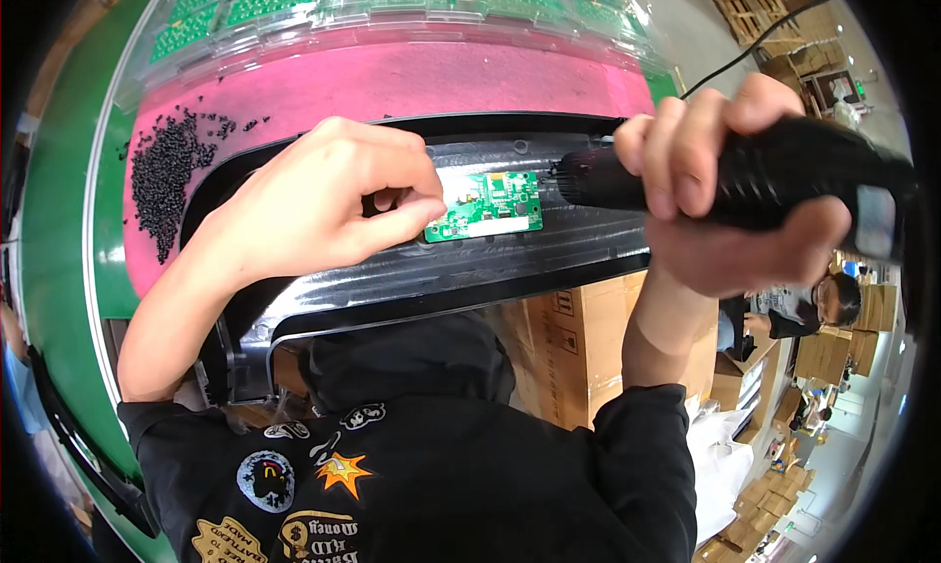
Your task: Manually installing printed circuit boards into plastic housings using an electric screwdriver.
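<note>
Board (495,208), green and lying flat, sits near the middle of the frame, on the shiny inner face of a long black shell (392,287). Left hand (319,200) comes in from the left, fingers curled, thumb and forefinger drawn together at the board's left end (I cannot tell whether they grasp its edge or something small). Right hand (688,161), at centre right, has its fingers wrapped firmly around a thick black tool (789,176), whose narrow end points left, close to the board's right end; whether it touches is unclear.

Under the shell spreads a pink mat (431,78), with a heap of small black pieces (169,176) at its left. Clear trays (431,26) of green boards fill the top of the frame. A black cord (755,46) curves through the upper right. Below the shell, right of centre, stands a brown carton (593,352); another person (789,308) shows at the far right.
</note>
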Demonstrator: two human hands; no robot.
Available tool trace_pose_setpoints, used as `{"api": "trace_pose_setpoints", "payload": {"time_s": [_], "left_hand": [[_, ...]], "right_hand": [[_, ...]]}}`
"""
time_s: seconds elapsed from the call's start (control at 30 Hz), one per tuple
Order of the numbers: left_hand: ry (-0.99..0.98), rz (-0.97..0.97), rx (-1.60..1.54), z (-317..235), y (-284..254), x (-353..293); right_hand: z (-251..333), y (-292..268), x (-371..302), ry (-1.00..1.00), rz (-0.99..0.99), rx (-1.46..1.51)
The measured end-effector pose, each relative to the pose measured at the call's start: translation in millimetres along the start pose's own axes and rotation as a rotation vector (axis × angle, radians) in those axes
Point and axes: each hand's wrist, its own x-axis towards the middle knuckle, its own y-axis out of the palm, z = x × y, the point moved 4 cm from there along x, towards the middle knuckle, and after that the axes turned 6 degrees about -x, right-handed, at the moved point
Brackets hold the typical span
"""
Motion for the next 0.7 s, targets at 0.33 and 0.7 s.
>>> {"api": "trace_pose_setpoints", "payload": {"time_s": [0.33, 0.7], "left_hand": [[0.097, 0.125, 0.210, -5, 8, -2], [-0.142, 0.169, 0.227, -5, 9, -3]], "right_hand": [[-18, -3, 0, 0.187, -0.171, -0.053], [-26, 0, 3, 0.250, -0.181, -0.086]]}}
